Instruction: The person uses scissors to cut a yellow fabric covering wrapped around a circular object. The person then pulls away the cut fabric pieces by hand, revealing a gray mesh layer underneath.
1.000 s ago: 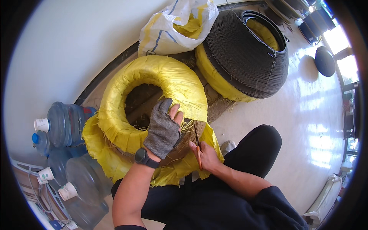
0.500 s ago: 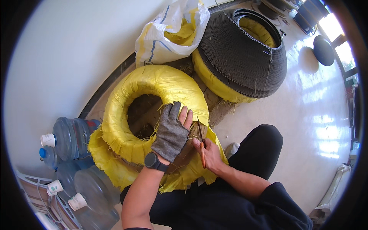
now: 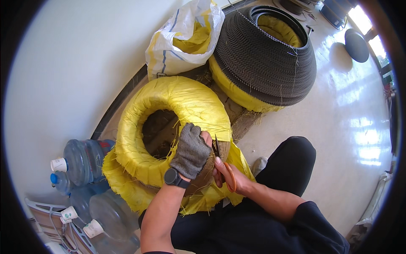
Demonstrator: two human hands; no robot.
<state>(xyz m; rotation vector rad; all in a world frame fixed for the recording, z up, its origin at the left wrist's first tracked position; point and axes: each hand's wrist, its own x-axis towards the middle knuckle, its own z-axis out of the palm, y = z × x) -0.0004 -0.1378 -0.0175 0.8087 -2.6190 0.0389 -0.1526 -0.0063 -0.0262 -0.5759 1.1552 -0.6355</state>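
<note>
A ring-shaped coil wrapped in shiny yellow woven plastic (image 3: 186,99) lies before me, its brown side (image 3: 205,180) bare at the near right. My left hand (image 3: 190,151), in a grey glove with bare fingertips, is closed against the ring's near right part; whatever its curled fingers hold is hidden. Scissors with orange handles (image 3: 216,148) are in my right hand (image 3: 237,180). Their dark blades point up and away, slightly parted, beside the wrapping's cut edge. Loose yellow sheeting (image 3: 122,186) spreads under the coil toward my lap.
A white woven sack (image 3: 169,59) with yellow material inside stands against the wall. Beyond the coil sits a large black ridged coil (image 3: 266,63) over yellow wrapping. Several big water bottles (image 3: 108,216) crowd the left, near a metal-framed folding item (image 3: 48,220). My bent knee (image 3: 296,156) is at the right.
My left hand has gone from spread fingers to a curled grip. The scissors have turned in my right hand, showing their handle loops, and the blades have shifted slightly left.
</note>
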